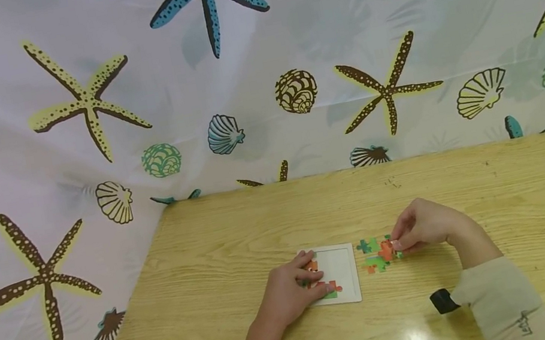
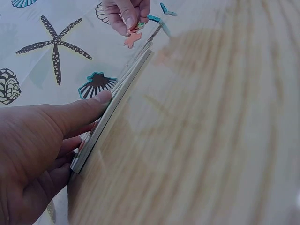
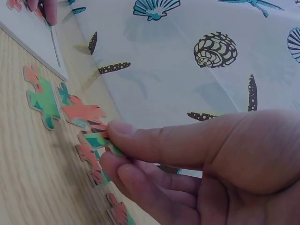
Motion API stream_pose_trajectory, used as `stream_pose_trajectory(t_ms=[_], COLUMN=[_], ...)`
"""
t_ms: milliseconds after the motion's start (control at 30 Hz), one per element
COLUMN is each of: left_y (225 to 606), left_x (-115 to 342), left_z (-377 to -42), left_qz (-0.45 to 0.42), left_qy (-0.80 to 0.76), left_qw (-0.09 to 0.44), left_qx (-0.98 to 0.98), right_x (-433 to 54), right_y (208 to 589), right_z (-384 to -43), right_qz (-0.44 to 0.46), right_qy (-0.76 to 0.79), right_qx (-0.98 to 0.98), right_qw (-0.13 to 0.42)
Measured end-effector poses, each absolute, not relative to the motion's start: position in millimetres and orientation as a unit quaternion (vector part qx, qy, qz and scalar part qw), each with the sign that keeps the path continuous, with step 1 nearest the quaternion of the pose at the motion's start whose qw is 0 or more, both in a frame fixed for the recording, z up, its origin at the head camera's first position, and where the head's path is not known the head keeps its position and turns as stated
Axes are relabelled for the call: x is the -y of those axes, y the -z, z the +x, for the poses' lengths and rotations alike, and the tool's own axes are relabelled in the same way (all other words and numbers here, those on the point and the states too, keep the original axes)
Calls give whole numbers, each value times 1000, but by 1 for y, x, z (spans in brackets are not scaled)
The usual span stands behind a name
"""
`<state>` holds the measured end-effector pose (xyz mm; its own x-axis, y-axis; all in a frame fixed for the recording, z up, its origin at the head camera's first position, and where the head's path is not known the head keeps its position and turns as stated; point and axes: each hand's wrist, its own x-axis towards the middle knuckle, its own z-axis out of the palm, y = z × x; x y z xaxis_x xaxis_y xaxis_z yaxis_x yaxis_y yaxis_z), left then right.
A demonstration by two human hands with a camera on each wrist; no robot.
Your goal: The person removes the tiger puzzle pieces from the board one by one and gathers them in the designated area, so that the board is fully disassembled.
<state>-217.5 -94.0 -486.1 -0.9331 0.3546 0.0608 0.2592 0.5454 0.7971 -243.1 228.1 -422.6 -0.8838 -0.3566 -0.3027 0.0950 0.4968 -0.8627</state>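
My right hand (image 1: 427,225) pinches an orange and green jigsaw piece (image 1: 386,250) between thumb and fingertips. In the right wrist view the thumb lies along its edge, hiding part of it. Other loose pieces (image 3: 43,98) lie on the table around and below it. Left of them is a white puzzle tray (image 1: 346,272) with a raised rim. My left hand (image 1: 291,291) rests on the tray's left side, fingers spread over a few orange and green pieces (image 1: 333,288) set along its left and lower part. In the left wrist view its thumb lies at the tray's edge.
A light wood table (image 1: 209,248) carries everything. Behind it and to its left hangs a white cloth (image 1: 256,75) printed with starfish and shells. A black strap end (image 1: 444,301) sticks out from the right sleeve (image 1: 503,299).
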Motion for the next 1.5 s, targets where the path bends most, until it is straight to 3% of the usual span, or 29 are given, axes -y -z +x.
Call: stream_pose_trajectory(t_ms=[733,1500], left_y=[487,487], left_x=[94,94], left_z=[-217,-217], left_qz=[178,174], left_qy=[-451,-456], left_qw=[50,52], left_qx=[-873,-871], right_x=[-239,-229], right_y=[423,425], right_z=[-240,-238], right_qz=[-51,-22], right_qy=[468,393], right_qx=[-846,-895], right_qw=[251,208])
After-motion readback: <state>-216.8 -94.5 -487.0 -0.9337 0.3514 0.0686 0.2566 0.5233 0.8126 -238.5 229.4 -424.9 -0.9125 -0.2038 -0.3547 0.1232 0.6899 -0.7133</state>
